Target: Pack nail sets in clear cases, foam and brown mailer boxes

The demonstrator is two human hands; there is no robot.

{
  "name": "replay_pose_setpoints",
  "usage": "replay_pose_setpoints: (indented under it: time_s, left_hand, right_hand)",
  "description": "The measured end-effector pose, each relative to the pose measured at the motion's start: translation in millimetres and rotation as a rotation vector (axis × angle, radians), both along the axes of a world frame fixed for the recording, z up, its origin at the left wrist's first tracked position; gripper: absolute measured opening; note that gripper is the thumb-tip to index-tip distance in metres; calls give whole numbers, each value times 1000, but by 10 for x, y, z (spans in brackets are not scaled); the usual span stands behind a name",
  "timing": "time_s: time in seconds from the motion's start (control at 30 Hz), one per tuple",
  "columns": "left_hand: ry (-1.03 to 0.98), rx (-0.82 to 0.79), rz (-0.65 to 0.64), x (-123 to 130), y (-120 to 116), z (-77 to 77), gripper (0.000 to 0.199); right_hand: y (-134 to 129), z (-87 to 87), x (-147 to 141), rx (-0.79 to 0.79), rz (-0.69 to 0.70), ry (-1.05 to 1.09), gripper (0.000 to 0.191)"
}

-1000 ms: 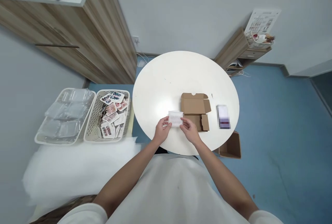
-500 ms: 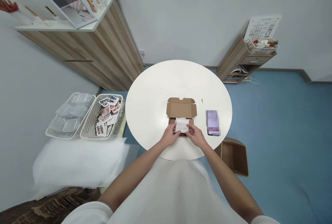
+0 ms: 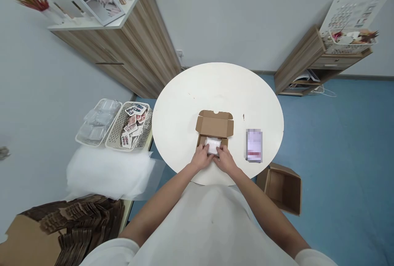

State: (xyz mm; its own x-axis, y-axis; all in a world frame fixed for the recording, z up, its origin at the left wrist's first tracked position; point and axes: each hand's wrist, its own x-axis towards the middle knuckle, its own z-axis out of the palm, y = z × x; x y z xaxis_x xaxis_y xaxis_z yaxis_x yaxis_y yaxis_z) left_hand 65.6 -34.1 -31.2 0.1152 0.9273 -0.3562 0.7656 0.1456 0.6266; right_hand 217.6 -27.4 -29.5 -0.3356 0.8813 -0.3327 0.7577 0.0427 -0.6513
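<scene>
The table (image 3: 215, 79) has a smooth white top with a faint sheen. Toward its near edge, the open box (image 3: 214, 127) is matt brown cardboard, and the packet (image 3: 213, 145) inside has a white, slightly shiny wrapping. Past the left edge, the perforated basket (image 3: 114, 136) looks like smooth plastic, the bags (image 3: 101, 118) clear and glossy, the sheets (image 3: 107, 171) thin and filmy. Past the near right edge, the carton (image 3: 279, 186) is brown cardboard. The cabinet (image 3: 150, 40) has streaked wood grain.

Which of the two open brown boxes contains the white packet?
The lidded box on the white table, where left hand and right hand touch the packet; the other box sits lower, at right.
</scene>
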Motion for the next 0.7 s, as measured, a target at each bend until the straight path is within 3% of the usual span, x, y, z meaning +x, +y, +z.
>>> replay_pose_setpoints:
  time_s: [0.27, 0.4, 0.47, 0.53, 0.63, 0.7]
  left_hand:
    - [-69, 58, -42, -53, 9, 139, 45]
    - [-175, 125, -3, -176, 119, 228, 38]
    - [-188, 181, 60, -282, 245, 257, 37]
    - [-193, 188, 211, -396, 416, 277, 43]
    - [-260, 28, 401, -526, 691, 311, 50]
    - [-373, -117, 397, -570, 833, 342, 51]
  right_hand:
    - [10, 129, 136, -1, -66, 174, 42]
    - [124, 192, 336, 8, -270, 202, 40]
    - [257, 198, 460, -5, -440, 194, 47]
    - [429, 191, 576, -14, -577, 227, 52]
    - [700, 165, 691, -164, -675, 386, 54]
    - [845, 142, 711, -253, -752, 474, 58]
